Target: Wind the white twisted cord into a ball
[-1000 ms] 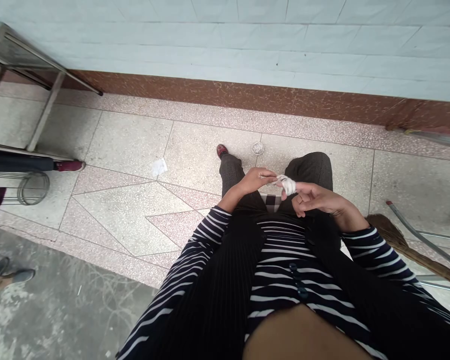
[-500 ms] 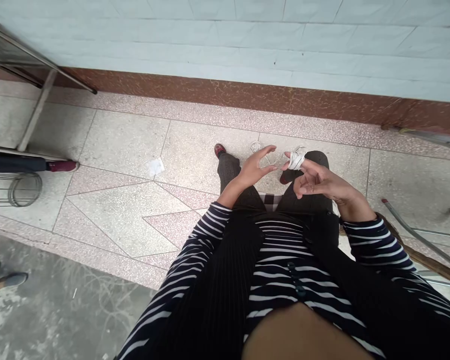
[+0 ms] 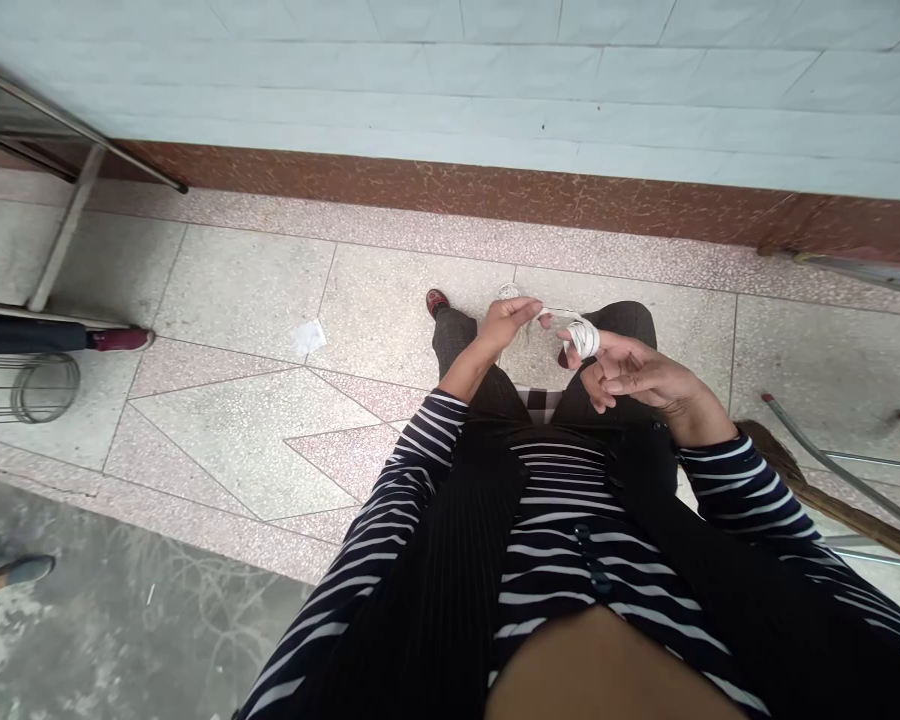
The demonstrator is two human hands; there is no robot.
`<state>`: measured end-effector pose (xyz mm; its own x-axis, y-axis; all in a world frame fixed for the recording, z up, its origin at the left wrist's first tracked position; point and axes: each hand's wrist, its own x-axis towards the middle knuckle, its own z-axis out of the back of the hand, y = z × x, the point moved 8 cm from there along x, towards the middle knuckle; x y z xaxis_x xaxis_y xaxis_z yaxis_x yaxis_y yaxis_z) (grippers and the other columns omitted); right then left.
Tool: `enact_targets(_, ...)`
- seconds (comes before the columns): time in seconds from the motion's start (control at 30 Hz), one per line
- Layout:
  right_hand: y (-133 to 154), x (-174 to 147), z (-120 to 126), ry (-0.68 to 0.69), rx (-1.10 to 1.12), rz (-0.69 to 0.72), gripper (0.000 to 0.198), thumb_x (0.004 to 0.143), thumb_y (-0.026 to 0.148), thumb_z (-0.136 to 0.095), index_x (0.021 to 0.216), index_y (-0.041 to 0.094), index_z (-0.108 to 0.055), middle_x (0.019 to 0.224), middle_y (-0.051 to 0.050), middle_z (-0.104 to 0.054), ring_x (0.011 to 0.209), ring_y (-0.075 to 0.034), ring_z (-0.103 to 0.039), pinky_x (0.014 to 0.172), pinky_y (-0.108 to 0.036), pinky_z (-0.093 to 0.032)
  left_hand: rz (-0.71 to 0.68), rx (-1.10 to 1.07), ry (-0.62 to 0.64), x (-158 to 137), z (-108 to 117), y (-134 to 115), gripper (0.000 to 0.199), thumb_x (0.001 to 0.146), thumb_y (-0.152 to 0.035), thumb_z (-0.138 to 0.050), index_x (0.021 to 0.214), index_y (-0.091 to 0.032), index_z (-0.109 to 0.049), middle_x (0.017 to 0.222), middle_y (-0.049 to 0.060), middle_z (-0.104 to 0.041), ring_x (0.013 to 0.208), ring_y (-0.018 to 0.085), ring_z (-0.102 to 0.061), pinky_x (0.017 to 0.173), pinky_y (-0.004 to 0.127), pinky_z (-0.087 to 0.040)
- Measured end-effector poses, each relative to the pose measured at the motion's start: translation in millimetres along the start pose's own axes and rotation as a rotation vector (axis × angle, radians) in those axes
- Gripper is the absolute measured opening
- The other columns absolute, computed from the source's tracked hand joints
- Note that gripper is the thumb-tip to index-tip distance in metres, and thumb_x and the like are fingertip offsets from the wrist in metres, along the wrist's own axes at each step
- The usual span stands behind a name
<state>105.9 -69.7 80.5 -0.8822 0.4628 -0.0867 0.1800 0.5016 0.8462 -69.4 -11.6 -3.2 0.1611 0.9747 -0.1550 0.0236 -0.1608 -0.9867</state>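
The left hand [image 3: 507, 319] pinches the thin white cord [image 3: 585, 340], apparently for tension, beside the unclenched right hand [image 3: 640, 378], whose fingers support its windings.

1 head view, steeply downward, seemingly near

Pink-and-cream terrazzo floor [image 3: 247, 285] beside grey concrete [image 3: 187, 650]
On the terrazzo lie a white paper scrap [image 3: 310, 338] and a bundle of white string [image 3: 508, 291]; on the concrete, a thin white stick [image 3: 150, 594].
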Motion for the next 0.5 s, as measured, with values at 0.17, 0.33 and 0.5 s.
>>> enact_targets(0.17,-5.8,4.2,6.7,-0.037,-0.064,-0.031,0.060,0.090,0.026,-0.090,0.148,0.028,-0.073,0.110,-0.001,-0.059,0.066,-0.005,-0.057,0.072,-0.030,-0.069,0.028,-0.111,0.092,-1.0,17.3,-17.2,0.054,0.092,-0.067,-0.077,0.077,-0.015,-0.076,0.093,0.011,-0.080,0.103,0.023,-0.074,0.106,0.035,-0.051)
enact_targets(0.33,0.9,-3.5,27.6,-0.280,-0.219,-0.105,0.048,0.086,0.031,-0.096,0.130,0.021,-0.081,0.087,0.002,-0.056,0.069,-0.009,-0.060,0.068,-0.024,-0.065,0.146,-0.067,0.213,-2.5,19.1,8.7,0.054,0.092,-0.064,-0.077,0.072,-0.014,-0.073,0.081,0.011,-0.077,0.094,0.023,-0.075,0.101,0.038,-0.053)
enact_targets(0.5,2.3,-6.4,34.5,-0.364,-0.247,-0.125,0.044,0.080,0.040,-0.099,0.114,0.018,-0.082,0.085,0.001,-0.054,0.071,-0.011,-0.059,0.063,-0.024,-0.063,0.038,0.236,0.124,-8.2,8.1,8.9,0.040,0.092,-0.048,-0.084,0.116,-0.016,-0.083,0.129,0.013,-0.082,0.129,0.029,-0.072,0.121,0.043,-0.047)
